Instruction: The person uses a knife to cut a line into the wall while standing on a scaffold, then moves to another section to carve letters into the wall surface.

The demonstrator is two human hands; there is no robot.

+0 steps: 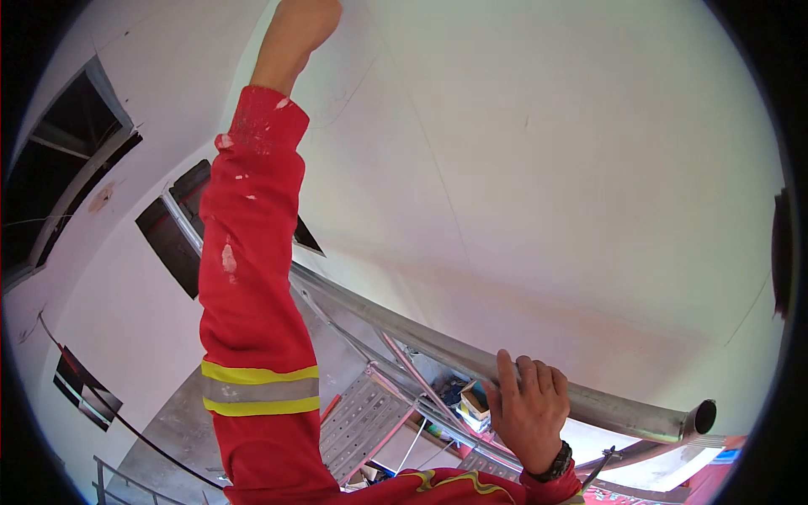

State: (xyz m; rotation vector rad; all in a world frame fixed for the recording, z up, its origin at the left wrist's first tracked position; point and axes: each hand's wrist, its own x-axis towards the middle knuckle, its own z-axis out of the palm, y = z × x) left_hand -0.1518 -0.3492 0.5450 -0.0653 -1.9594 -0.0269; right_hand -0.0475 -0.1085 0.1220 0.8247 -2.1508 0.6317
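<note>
My left arm reaches up in a red sleeve marked with pale paint spots. At the top edge my left hand [307, 21] looks curled into a fist against the pale wall [547, 168]. Its fingers are cut off by the frame, so whatever it may hold is hidden. Lower right, my right hand [534, 408] is closed over a grey metal scaffold pipe [404, 328], fingers laid across its top. A dark watch [560, 461] circles that wrist. The pipe slants down to the right and ends in an open round mouth [705, 416].
Below lies a perforated metal scaffold plank [366, 421] among thinner tubes [412, 370]. An open box [475, 402] with items stands far beneath. Dark openings [71, 151] cut the left wall, and a railing [126, 484] shows at bottom left. Thin cracks run along the pale surface.
</note>
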